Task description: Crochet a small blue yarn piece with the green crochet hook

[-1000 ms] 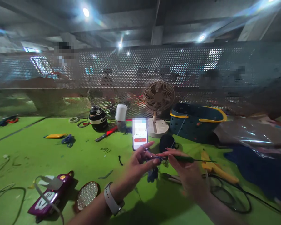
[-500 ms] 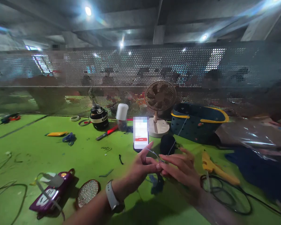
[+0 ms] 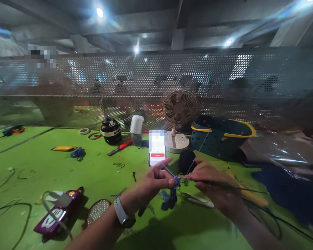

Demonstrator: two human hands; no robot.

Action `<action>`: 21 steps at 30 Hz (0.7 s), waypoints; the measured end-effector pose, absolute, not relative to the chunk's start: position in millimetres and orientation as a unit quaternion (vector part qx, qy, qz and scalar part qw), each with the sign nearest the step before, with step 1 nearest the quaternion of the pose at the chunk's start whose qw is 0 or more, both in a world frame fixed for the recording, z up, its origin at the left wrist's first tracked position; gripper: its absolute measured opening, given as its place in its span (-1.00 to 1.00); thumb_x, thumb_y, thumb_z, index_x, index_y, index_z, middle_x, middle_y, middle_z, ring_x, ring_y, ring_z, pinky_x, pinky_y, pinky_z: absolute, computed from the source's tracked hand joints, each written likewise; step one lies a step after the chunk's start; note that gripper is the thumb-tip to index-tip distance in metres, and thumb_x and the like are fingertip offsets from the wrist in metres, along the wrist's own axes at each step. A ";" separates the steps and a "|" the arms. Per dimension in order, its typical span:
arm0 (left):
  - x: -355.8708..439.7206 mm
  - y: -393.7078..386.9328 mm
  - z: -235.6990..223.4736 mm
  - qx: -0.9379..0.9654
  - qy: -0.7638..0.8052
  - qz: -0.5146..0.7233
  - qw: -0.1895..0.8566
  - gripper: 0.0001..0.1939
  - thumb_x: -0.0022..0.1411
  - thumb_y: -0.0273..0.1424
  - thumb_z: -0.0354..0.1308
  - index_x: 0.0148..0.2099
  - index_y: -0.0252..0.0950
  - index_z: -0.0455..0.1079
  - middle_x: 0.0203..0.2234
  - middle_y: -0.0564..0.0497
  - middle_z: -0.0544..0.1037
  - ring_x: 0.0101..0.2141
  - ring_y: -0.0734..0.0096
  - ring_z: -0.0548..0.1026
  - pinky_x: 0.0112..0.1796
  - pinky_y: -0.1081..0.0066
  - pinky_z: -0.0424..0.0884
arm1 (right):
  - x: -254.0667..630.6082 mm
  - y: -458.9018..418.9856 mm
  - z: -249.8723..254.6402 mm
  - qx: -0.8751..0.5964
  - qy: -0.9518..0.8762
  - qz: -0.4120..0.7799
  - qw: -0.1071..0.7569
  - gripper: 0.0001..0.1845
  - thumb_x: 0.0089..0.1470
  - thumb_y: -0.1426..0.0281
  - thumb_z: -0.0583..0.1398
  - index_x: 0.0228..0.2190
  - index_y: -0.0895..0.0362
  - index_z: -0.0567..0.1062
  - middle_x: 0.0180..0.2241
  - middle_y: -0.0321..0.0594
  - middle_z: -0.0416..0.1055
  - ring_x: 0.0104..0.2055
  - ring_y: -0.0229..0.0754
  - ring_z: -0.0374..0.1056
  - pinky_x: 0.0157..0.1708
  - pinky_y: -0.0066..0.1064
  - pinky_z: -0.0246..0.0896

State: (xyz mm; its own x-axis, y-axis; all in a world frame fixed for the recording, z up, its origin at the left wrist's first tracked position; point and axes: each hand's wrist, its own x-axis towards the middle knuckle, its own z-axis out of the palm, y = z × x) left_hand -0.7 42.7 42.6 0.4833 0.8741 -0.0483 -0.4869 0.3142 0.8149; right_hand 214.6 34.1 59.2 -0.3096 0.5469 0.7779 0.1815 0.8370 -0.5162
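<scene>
A green table (image 3: 94,177) spreads under the work. Nearest, the left hand (image 3: 156,184) pinches the top of a blue yarn piece (image 3: 170,200) between thumb and finger, the rest hanging below, while its raised forefinger carries a taut strand (image 3: 169,170). The right hand (image 3: 216,180) has its fingers closed around a slim tool (image 3: 253,190), its tip at the pinch. Good handling likely means even strand tension and a pinch kept close to that tip. Beyond lie a dark ball (image 3: 185,159), a lit phone (image 3: 158,149) and a fan (image 3: 179,107).
</scene>
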 end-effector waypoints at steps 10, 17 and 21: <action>-0.4 43.3 40.2 0.418 0.239 0.432 0.763 -0.30 -0.12 -0.47 0.49 0.12 -0.35 0.42 -0.53 0.10 0.52 -0.51 0.59 0.41 -0.38 0.49 0.29 | 209.6 40.1 46.8 -0.283 -0.641 0.364 0.613 -0.95 0.06 0.28 0.33 -0.41 -0.04 0.63 -0.47 -0.30 0.61 -0.35 -0.11 0.51 -0.02 -0.07 0.36; 15.5 27.3 42.2 0.507 0.363 0.516 0.587 -0.13 -0.01 -0.38 0.43 0.32 -0.23 0.17 -0.48 0.10 0.50 -0.45 0.47 0.40 -0.40 0.43 0.31 | 180.5 31.9 17.3 -0.365 -0.525 0.469 0.610 -0.85 0.15 0.24 0.25 -0.32 0.01 0.60 -0.35 -0.21 0.63 -0.32 -0.11 0.56 -0.32 -0.25 0.50; 25.1 21.8 35.0 0.482 0.352 0.538 0.595 -0.16 0.03 -0.36 0.42 0.32 -0.22 0.17 -0.49 0.10 0.51 -0.48 0.49 0.39 -0.42 0.43 0.29 | 176.7 23.7 23.7 -0.332 -0.672 0.175 0.638 -0.90 0.15 0.36 0.25 -0.29 -0.03 0.60 -0.32 -0.24 0.62 -0.27 -0.11 0.54 -0.20 -0.18 0.45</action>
State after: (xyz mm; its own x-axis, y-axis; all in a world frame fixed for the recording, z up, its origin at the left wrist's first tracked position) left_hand 25.1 21.8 35.0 0.1727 0.9799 0.0996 -0.3019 -0.0436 0.9524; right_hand 176.7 23.7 23.7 0.0348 0.6689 0.7425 0.2230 0.7190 -0.6582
